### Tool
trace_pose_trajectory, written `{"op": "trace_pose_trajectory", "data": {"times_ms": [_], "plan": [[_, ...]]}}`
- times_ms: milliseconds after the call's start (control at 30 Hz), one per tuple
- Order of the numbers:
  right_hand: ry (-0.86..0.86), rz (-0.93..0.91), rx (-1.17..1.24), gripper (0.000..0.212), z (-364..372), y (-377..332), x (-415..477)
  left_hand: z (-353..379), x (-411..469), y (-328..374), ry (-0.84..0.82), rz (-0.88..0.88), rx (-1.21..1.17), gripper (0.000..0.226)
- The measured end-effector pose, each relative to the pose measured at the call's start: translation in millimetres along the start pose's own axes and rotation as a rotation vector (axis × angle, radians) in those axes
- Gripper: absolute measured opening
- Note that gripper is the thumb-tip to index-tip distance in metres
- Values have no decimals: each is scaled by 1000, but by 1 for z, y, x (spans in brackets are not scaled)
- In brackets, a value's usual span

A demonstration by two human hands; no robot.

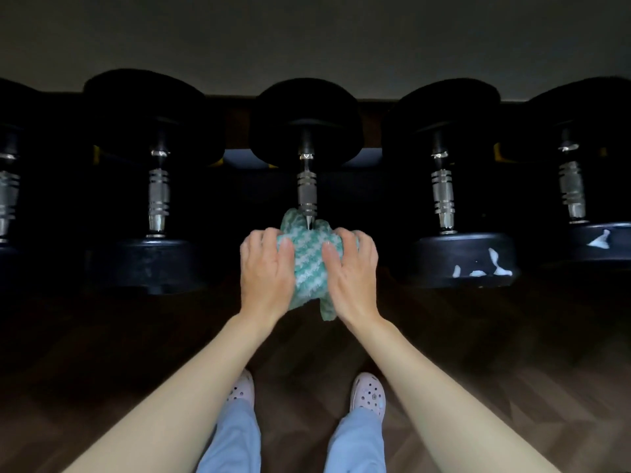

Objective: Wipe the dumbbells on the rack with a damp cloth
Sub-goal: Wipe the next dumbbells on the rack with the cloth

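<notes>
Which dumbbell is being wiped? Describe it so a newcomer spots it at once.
On the dark rack, black dumbbells lie in a row, chrome handles toward the person. It is the middle dumbbell, straight ahead of the feet. Only its near head is wrapped in a green-and-white cloth, held by the left hand and right hand.

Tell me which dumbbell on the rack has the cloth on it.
The middle dumbbell, third from the left: the green-and-white cloth covers its near head, while the others' near heads are uncovered.
</notes>
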State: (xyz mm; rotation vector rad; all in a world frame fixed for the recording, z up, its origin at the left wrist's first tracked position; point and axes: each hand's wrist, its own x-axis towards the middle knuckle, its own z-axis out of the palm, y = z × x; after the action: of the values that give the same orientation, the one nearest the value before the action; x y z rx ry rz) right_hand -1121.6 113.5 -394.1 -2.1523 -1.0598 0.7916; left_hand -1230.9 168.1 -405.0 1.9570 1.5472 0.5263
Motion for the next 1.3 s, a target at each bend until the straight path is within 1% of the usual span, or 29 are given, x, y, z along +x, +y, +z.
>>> {"op": "trace_pose_trajectory", "data": {"times_ms": [67, 133, 167, 233, 300, 400, 433, 467, 533, 600, 667, 733, 833, 867, 933, 1000, 1067, 1133, 1233, 1300], "plan": [[-21, -75, -29, 70, 0, -1, 9, 3, 10, -4, -11, 54, 139, 37], [21, -143, -66, 62, 0, -2, 19, 5, 17, 5, 6, 79, 245, 43], [65, -142, -25, 54, 0, -4, 22, 6, 18, 14, 17, 133, 306, 45], [134, -65, 129, 38, 0, -7, 25, 11, 14, 35, 66, 287, 472, 38], [151, 29, 332, 32, -3, -5, 24, 15, 8, 49, 87, 347, 594, 32], [157, 89, 564, 31, -6, 8, 13, 20, -2, 46, 79, 489, 588, 27], [128, 132, 609, 27, -7, 14, 7, 21, -7, 45, 59, 532, 584, 25], [65, 172, 655, 25, -7, 22, 1, 22, -11, 44, 34, 565, 597, 25], [-89, 260, 735, 37, -7, 34, -9, 25, -16, 43, -23, 617, 624, 30], [-121, 372, 765, 42, -9, 34, -14, 22, -17, 40, -76, 653, 642, 36], [-86, 400, 745, 37, -11, 26, -20, 17, -20, 36, -100, 617, 636, 44], [-48, 345, 674, 31, -7, 17, -30, 12, -29, 31, -106, 509, 583, 49], [-2, 115, 367, 28, 1, 3, -44, 8, -42, 23, -69, 358, 451, 51], [17, 40, 302, 28, 4, 0, -46, 7, -44, 20, -64, 314, 399, 51], [7, -28, 202, 39, 10, -4, -45, 3, -43, 14, -54, 228, 282, 53], [-49, -7, 118, 48, 9, -6, -43, 0, -39, 11, -53, 118, 137, 55], [-97, -46, 46, 46, 6, -5, -39, -7, -29, 12, -82, -87, -13, 54], [-81, -120, 5, 52, 2, -7, -30, -10, -21, 13, -121, -220, -65, 52], [-92, -101, -1, 55, -3, -12, -10, -10, -17, 17, -110, -225, -50, 51], [-103, -96, -8, 54, -5, -11, 0, -4, -15, 15, -82, -201, 33, 58]]}}
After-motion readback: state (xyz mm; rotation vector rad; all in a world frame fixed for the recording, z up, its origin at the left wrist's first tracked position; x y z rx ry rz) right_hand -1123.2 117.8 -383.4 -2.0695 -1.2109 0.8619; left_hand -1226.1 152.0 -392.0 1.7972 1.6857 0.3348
